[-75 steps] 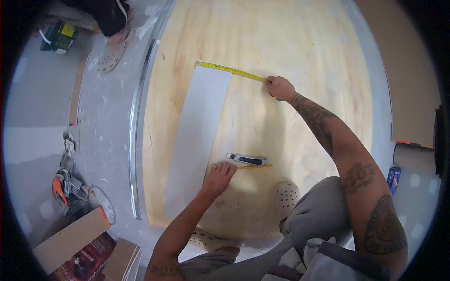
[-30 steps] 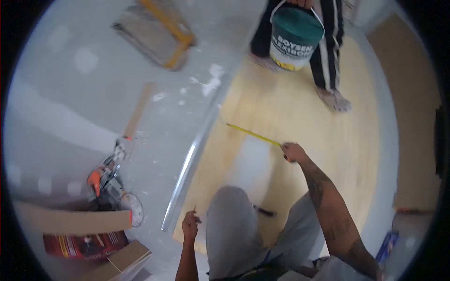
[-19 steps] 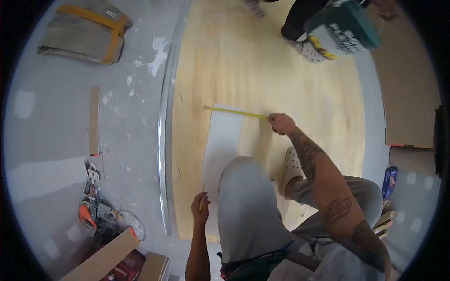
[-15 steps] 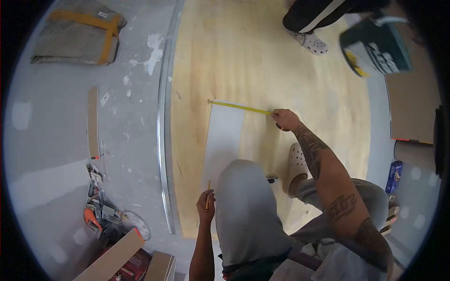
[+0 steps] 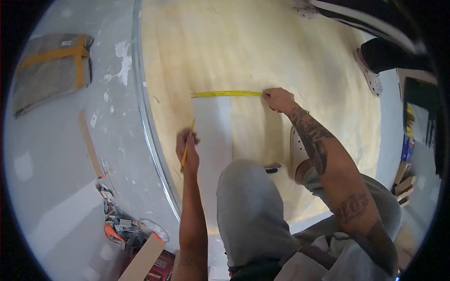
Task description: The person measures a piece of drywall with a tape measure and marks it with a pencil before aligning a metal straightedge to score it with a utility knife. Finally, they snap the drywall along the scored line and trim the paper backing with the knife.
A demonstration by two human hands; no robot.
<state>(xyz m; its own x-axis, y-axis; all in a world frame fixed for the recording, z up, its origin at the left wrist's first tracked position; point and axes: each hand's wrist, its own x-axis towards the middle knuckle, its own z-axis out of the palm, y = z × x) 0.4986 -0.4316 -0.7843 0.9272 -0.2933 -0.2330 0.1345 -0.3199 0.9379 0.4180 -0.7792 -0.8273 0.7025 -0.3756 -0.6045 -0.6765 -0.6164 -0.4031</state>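
Note:
My right hand (image 5: pixel 280 99) is closed on a tape measure, its case mostly hidden by the fingers. The yellow tape blade (image 5: pixel 227 94) runs left from it across the far end of a pale white strip of board (image 5: pixel 213 136). Its tip lies near the strip's far left corner. In my left hand (image 5: pixel 187 149), closed beside the strip's left edge, is a yellow pencil (image 5: pixel 191 127) pointing away from me. A small dark and silver tool (image 5: pixel 273 169), perhaps a utility knife, lies right of my knee.
The strip rests on a plywood sheet (image 5: pixel 262 51), bordered left by a metal channel (image 5: pixel 149 122). A taped grey package (image 5: pixel 51 68) lies far left; offcuts and scraps (image 5: pixel 124 225) are piled lower left. At right, a co-worker's clog (image 5: pixel 370 75) stands near a dark green bucket (image 5: pixel 422 110).
My left hand has moved forward along the strip with the pencil. The tape blade now lies more level. The co-worker has stepped to the right, and the bucket appears farther right and lower.

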